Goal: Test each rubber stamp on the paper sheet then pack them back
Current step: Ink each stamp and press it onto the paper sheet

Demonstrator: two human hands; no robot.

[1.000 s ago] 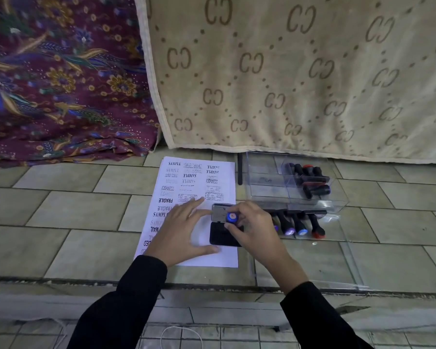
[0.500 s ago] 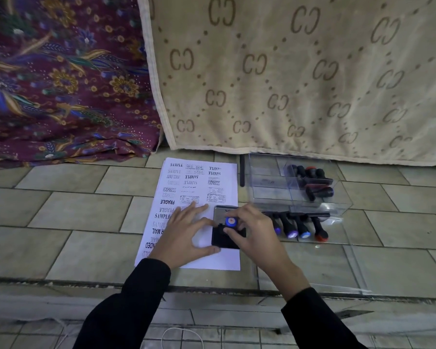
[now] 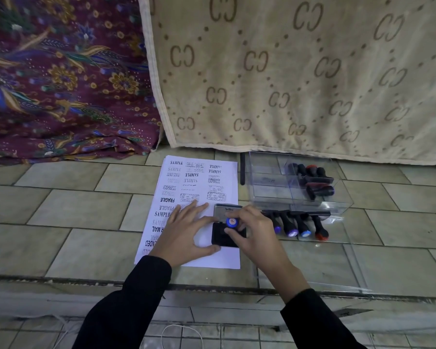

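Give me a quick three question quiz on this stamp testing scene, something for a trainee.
1. True or false: the right hand holds a stamp at the ink pad.
2. The left hand rests flat on: A) the paper, B) the clear box, C) the cloth.
3. How many stamps lie in the row right of the pad?
Key: 1 true; 2 A; 3 four.
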